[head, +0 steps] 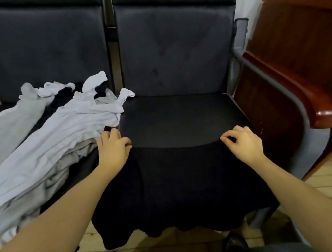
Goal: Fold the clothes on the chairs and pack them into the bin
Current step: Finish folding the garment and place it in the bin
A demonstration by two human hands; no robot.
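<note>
Two hands, left (112, 146) and right (243, 140), pinching black garment (178, 186) top edge on seat (181, 120); soft, light, floppy; best gripped at corners, probably.

No text, label, brand, number or sign can be read anywhere in this view.
</note>
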